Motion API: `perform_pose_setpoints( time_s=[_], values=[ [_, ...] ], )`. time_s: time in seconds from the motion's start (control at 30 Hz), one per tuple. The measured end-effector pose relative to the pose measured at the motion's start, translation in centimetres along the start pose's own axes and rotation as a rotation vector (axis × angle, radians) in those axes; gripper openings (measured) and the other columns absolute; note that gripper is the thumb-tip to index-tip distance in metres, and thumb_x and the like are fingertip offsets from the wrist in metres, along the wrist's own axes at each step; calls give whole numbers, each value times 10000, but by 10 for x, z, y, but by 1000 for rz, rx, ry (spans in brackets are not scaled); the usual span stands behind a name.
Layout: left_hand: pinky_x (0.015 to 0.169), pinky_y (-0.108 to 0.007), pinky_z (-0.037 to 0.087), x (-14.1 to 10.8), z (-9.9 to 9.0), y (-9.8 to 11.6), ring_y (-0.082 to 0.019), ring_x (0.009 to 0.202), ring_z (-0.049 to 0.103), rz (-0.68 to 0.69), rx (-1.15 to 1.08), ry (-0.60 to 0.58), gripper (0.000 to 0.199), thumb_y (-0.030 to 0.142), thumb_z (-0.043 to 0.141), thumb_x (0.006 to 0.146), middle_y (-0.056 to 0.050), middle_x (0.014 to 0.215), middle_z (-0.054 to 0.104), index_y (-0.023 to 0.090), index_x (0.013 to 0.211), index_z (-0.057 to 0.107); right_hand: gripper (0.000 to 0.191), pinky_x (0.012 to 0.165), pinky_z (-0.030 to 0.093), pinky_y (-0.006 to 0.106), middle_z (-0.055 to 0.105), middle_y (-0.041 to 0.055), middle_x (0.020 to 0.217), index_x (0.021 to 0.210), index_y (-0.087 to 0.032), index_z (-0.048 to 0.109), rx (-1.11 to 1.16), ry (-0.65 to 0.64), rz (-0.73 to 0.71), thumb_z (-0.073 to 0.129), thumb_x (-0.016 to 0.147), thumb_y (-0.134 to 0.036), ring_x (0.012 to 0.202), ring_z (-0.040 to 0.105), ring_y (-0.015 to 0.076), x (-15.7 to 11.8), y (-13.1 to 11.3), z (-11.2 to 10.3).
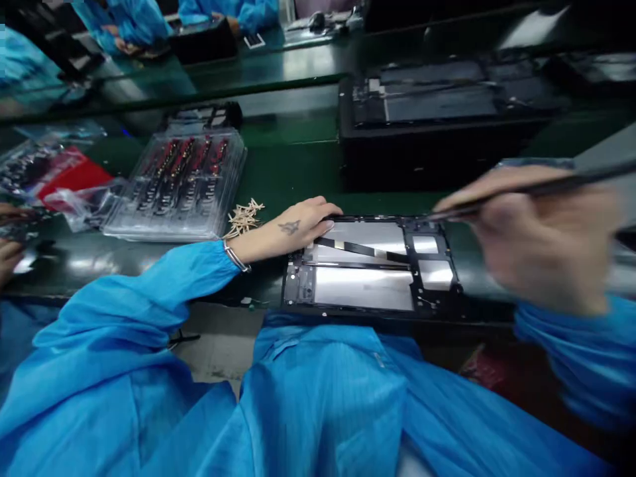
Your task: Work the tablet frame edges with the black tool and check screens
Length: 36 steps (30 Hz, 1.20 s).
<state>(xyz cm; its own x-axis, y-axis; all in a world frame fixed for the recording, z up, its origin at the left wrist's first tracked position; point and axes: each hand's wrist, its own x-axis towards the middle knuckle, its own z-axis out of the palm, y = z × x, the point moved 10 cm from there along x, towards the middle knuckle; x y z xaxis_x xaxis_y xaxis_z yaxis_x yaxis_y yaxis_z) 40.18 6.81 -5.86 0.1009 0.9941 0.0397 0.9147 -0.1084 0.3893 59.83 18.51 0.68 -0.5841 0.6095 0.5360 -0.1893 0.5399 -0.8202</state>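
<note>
A tablet with its inside exposed (365, 288) lies at the near edge of the bench, showing silvery panels, a black frame and a dark flat cable running slantwise. My left hand (311, 218) holds its far left edge, thumb on the inner side and fingers over the rim. Above the tablet's right end, my right hand (541, 232) is blurred by motion. It grips a slim black tool (561, 184) like a pen, perhaps tweezers. The tool's tip is close to the far right corner; I cannot tell whether it touches.
Left of the tablet are a pile of small pale strips (244, 217) and stacked clear trays (173, 185) of circuit parts. A red packet (74, 175) lies beyond them. Behind, a black box (422, 156) carries another opened tablet (437, 99). Co-workers' hands (10, 232) show at left.
</note>
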Motion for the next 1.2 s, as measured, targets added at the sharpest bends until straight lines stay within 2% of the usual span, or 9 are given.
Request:
perform_pose_setpoints(
  time_s=[0.07, 0.13, 0.2, 0.27, 0.37, 0.6, 0.83, 1.03, 1.2],
  values=[
    [957, -329, 489, -6, 7, -2, -207, 1078, 610, 14, -37, 69, 398, 261, 357, 1098, -132, 1193, 621, 96, 1380, 585, 188, 746, 627, 259, 736, 21, 889, 901, -234, 800, -38, -135, 64, 722, 958, -396, 791, 717, 135, 19, 20, 39],
    [941, -341, 483, -12, 11, 0, -212, 1071, 593, 44, -44, 97, 392, 243, 340, 1099, -124, 1179, 617, 122, 1376, 589, 182, 772, 639, 224, 738, 1, 898, 926, -238, 791, -28, -209, 157, 715, 966, -399, 803, 733, 118, 25, 45, 60],
    [920, -350, 470, -16, 12, 1, -215, 1052, 579, 67, -36, 106, 386, 231, 343, 1097, -114, 1178, 617, 153, 1380, 593, 190, 796, 657, 235, 744, -6, 913, 943, -250, 785, -23, -250, 232, 715, 964, -426, 828, 748, 129, 22, 64, 67],
    [893, -346, 456, -18, 11, 2, -212, 1020, 569, 86, -37, 108, 382, 225, 348, 1095, -108, 1168, 619, 165, 1377, 600, 185, 815, 671, 260, 749, -9, 945, 963, -271, 785, -27, -281, 286, 712, 964, -441, 854, 757, 146, 15, 73, 67],
    [872, -335, 447, -18, 10, 3, -209, 1009, 567, 94, -64, 105, 381, 222, 349, 1095, -103, 1148, 616, 166, 1369, 607, 150, 813, 666, 271, 744, -19, 953, 962, -303, 787, -75, -302, 304, 710, 967, -431, 858, 752, 153, 9, 70, 64],
    [868, -339, 442, -16, 13, 1, -213, 1013, 571, 59, -69, 100, 398, 235, 318, 1098, -102, 1164, 619, 189, 1372, 603, 163, 742, 610, 365, 751, -6, 963, 961, -339, 783, -319, -357, 180, 650, 997, -427, 857, 731, 213, 12, 47, 69],
    [853, -338, 443, -17, 12, 4, -224, 1039, 578, 48, -66, 100, 395, 226, 312, 1094, -97, 1170, 629, 197, 1352, 609, 149, 716, 564, 368, 751, -12, 959, 949, -342, 769, -357, -371, 158, 649, 997, -417, 848, 712, 213, 12, 43, 71],
    [863, -348, 450, -17, 13, 4, -226, 1038, 582, 59, -66, 91, 389, 212, 324, 1092, -98, 1171, 619, 193, 1364, 601, 151, 625, 528, 343, 748, -5, 958, 957, -330, 763, -361, -381, 159, 652, 992, -426, 834, 703, 202, 13, 40, 72],
    [872, -351, 455, -17, 12, 4, -222, 1028, 581, 66, -60, 99, 395, 181, 326, 1084, -100, 1155, 614, 181, 1367, 602, 119, 677, 560, 344, 740, -20, 940, 960, -352, 757, -342, -359, 164, 648, 994, -388, 827, 707, 194, 13, 41, 71]
  ],
)
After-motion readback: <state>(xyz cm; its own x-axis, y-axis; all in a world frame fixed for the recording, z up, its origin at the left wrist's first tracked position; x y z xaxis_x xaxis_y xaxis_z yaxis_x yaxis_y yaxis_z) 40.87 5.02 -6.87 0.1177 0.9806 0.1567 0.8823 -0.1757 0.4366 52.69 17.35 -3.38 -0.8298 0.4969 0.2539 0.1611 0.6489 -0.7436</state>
